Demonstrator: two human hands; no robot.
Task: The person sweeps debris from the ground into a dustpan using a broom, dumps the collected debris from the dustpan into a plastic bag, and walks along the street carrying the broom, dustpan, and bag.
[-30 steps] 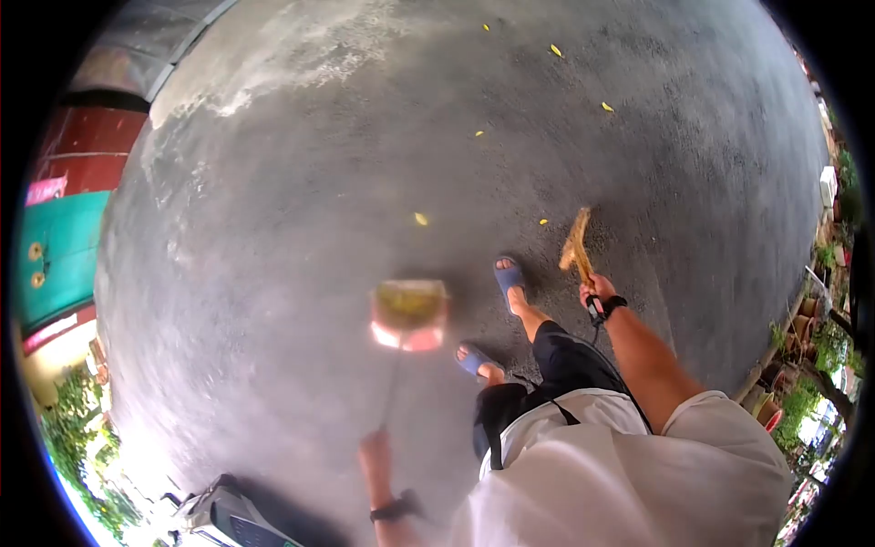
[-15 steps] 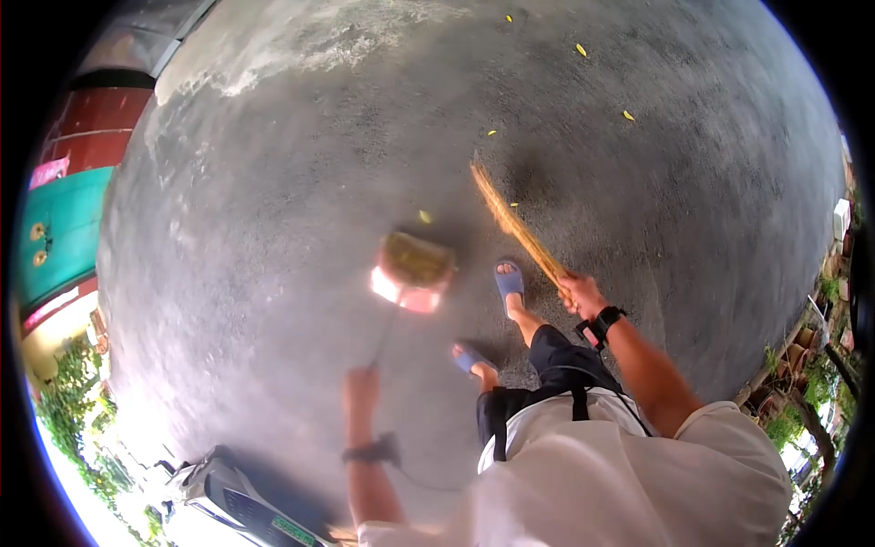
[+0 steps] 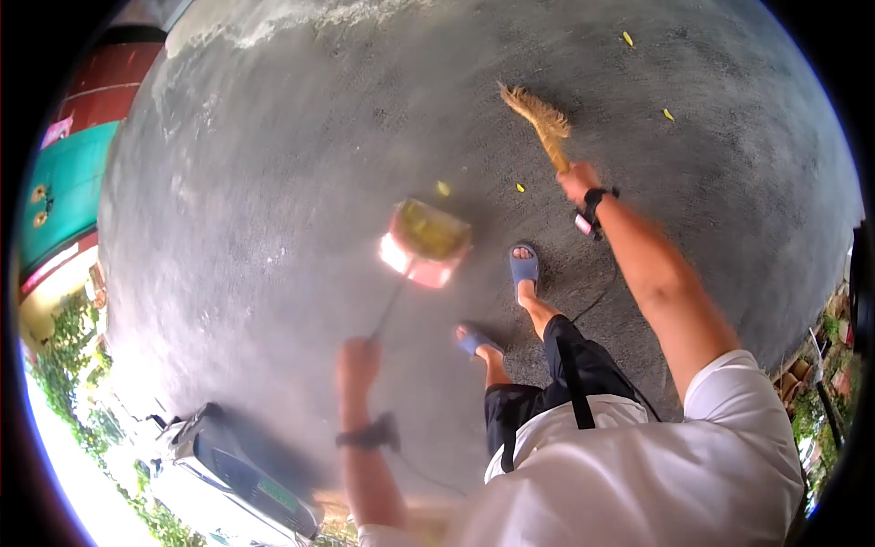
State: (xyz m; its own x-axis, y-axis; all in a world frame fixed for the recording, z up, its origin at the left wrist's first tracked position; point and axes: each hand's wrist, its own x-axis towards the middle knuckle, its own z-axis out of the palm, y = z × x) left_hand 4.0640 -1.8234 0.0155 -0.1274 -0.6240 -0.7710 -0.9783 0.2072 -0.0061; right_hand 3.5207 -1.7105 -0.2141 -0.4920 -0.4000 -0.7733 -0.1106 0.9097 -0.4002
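My right hand (image 3: pixel 578 182) is wrapped round the lower end of a short straw broom (image 3: pixel 545 123), held out ahead of my feet. Its bristles bend and fan out toward the upper left. My left hand (image 3: pixel 358 365), blurred, is closed round the thin long handle of a dustpan (image 3: pixel 428 272). The pan is pinkish-red, with yellow-green leaves or debris inside, and sits ahead of my feet, to the left of the broom. A yellow leaf (image 3: pixel 443 188) lies just beyond the pan, and another leaf (image 3: pixel 520 188) lies between the pan and my right hand.
Grey concrete ground (image 3: pixel 301 182) surrounds me, with more yellow leaves (image 3: pixel 628 38) farther off. A parked scooter (image 3: pixel 241 474) stands at the lower left. A teal door (image 3: pixel 68 191) is at the far left. Plants and pots (image 3: pixel 811 392) line the right edge.
My right hand and the broom have moved forward, away from my feet, and the bristles now splay out. The dustpan stays in my left hand. The view has shifted slightly.
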